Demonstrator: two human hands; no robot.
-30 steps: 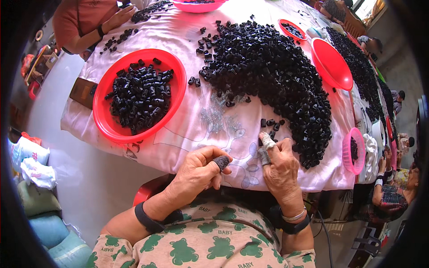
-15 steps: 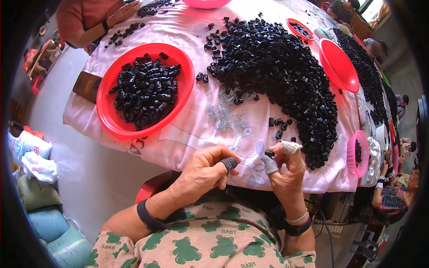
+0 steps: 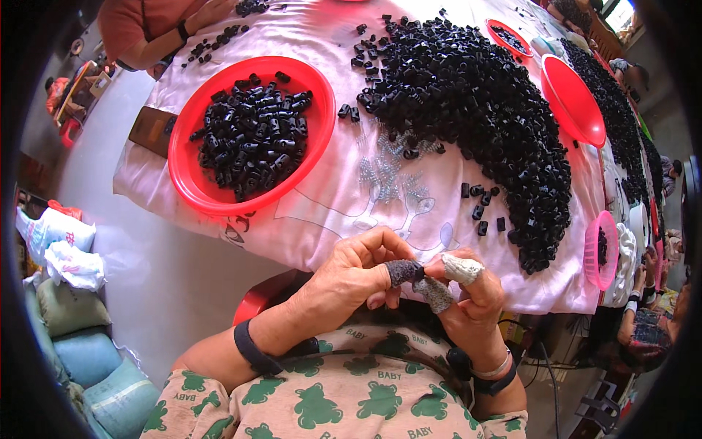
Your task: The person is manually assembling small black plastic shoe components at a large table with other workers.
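Left hand (image 3: 358,274) and right hand (image 3: 468,300) pinch one small black part (image 3: 420,272) together; red tray (image 3: 191,183) at 10 o'clock part-filled, large loose pile (image 3: 482,110) at 1 o'clock remains

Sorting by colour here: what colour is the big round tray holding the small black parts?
Red tray, clearest in the head view.

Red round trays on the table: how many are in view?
3: a large tray of black parts at left, a tilted bare one at right, and a small one far back. More may be hidden.
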